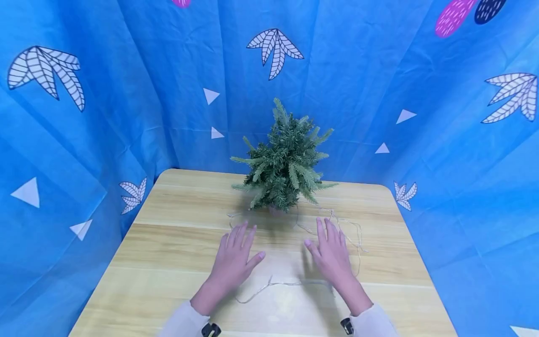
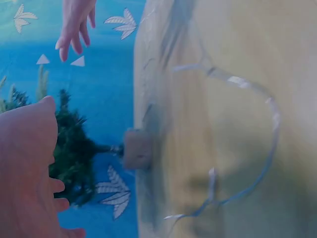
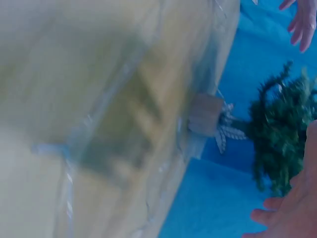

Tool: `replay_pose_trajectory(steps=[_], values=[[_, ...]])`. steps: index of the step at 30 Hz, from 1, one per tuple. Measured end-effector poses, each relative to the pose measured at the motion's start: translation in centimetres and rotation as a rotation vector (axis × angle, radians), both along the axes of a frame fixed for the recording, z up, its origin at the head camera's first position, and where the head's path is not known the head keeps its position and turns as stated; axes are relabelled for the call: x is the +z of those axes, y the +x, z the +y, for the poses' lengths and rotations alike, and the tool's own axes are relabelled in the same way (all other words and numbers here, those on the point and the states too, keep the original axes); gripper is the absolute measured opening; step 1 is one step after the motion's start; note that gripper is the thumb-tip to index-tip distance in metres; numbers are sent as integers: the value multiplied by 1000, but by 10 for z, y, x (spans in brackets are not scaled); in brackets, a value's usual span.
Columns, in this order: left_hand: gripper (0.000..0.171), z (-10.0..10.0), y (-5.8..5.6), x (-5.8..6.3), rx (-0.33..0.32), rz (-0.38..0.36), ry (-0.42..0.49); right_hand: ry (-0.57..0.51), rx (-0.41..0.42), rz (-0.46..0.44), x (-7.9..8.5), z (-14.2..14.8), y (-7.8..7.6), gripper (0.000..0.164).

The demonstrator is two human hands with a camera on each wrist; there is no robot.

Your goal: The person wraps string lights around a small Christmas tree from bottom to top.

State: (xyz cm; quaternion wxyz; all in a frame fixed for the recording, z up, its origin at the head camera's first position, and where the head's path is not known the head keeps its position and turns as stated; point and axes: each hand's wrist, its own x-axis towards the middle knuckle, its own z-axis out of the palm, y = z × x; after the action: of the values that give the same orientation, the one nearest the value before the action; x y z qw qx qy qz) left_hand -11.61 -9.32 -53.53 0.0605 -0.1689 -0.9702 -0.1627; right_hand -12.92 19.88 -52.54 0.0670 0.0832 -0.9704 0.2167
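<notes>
A small artificial Christmas tree [image 1: 286, 161] stands upright near the back of the table, its square block base [image 2: 137, 149] visible in the left wrist view. A thin clear string of fairy lights [image 1: 290, 283] runs loosely over the tabletop, from the front around the right side to the tree's foot. My left hand [image 1: 233, 262] hovers over the table with fingers spread and holds nothing. Opposite it, my right hand [image 1: 332, 255] is held over the wire on the right, fingers extended, also holding nothing. Shadows of the hands fall on the wood.
The light wooden table [image 1: 168, 262] has rounded back corners. Blue curtain cloth [image 1: 345, 84] with white leaf and triangle prints hangs behind it and along both sides. Both sleeves carry dark wrist straps [image 1: 211, 330].
</notes>
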Motion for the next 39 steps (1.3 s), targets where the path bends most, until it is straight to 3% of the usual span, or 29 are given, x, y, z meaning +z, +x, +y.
replay_pose_trajectory(steps=[5,12,20,26,30,39], values=[[80,8,6,-15,-32,-11,-11,10,46,-16,-17,-16,8,74],[89,14,13,-37,-83,-111,34,56,149,8,-46,-35,22,70],[84,15,24,-63,-169,-118,25,99,302,4,-66,-51,37,71],[69,14,29,-73,-202,-69,-37,202,423,130,-78,-54,47,59],[51,15,30,-75,-224,-44,-59,181,484,206,-83,-55,49,45],[12,19,31,-82,-239,11,-40,180,526,258,-88,-63,48,14]])
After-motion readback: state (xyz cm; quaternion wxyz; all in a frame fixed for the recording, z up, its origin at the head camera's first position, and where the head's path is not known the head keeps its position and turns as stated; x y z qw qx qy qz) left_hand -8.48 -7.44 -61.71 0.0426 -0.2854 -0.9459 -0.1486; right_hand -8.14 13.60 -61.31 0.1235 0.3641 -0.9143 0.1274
